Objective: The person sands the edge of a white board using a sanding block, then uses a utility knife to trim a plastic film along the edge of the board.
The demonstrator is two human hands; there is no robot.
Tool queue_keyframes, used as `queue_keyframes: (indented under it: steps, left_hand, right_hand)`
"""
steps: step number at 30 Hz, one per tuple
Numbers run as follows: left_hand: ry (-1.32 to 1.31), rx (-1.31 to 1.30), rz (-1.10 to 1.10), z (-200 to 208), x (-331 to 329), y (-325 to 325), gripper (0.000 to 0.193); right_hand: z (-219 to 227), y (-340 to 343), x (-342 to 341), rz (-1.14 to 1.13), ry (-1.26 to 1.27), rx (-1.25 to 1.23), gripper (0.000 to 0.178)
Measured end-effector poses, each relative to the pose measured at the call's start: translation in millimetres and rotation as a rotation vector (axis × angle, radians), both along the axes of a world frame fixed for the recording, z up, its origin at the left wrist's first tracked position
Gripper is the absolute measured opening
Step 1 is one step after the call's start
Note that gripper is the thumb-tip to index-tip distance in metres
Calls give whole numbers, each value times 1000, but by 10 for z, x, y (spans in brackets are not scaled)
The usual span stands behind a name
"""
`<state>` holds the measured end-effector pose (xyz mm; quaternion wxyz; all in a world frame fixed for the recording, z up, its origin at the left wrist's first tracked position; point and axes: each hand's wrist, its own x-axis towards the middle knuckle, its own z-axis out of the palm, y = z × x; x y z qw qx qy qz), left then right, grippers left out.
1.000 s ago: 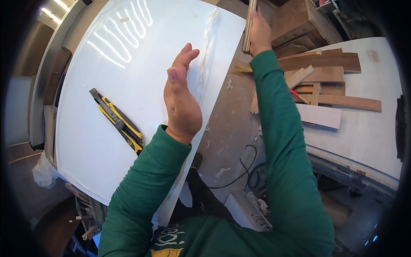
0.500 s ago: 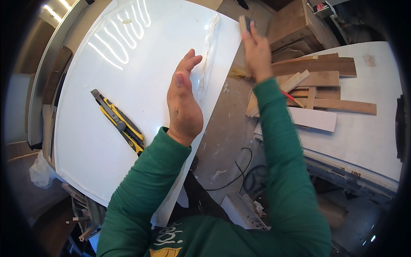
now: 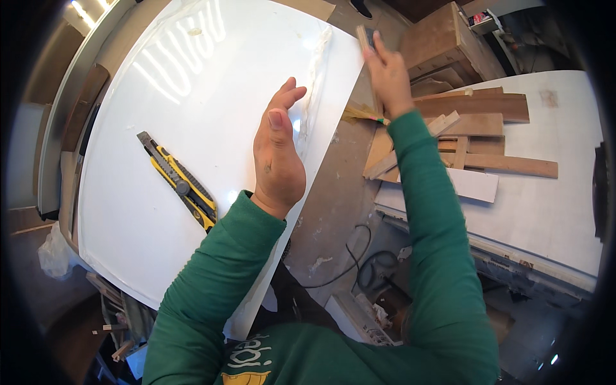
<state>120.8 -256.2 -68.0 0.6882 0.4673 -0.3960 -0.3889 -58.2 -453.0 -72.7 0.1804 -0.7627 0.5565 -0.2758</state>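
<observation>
- Holding: wooden block with dark face (image 3: 366, 38), fingers of right grip (image 3: 390, 77) wrapped around it, by the far right edge of the white surface (image 3: 115, 212). Contact with edge: cannot tell.
- Block, risk: could skid or gouge the edge if tilted or loosely held; knuckles might scrape.
- Left grip (image 3: 280, 157): grasping nothing; turned on its side, thumb uppermost. Contact with surface unclear.
- Ragged whitish strip (image 3: 314, 80), just beside left grip: might tear or shift if the hand drags over it.
- Utility knife (image 3: 176, 181), yellow and black, near end by left sleeve (image 3: 212, 256): a sweep could knock it; blade exposure cannot be told.
- Black cable (image 3: 357, 260), on floor: could trip a sidestep.
</observation>
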Motion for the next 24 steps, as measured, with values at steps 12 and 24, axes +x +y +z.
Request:
queue_keyframes:
  steps: [12, 24]
  left_hand:
    - [-71, -4, 11, -52, 33, 22, 75]
    - [-61, -14, 46, -109, 66, 45, 72]
  right_hand:
    - [-246, 750, 8, 35, -141, -96, 51]
    - [-399, 1825, 36, 156, -296, 27, 52]
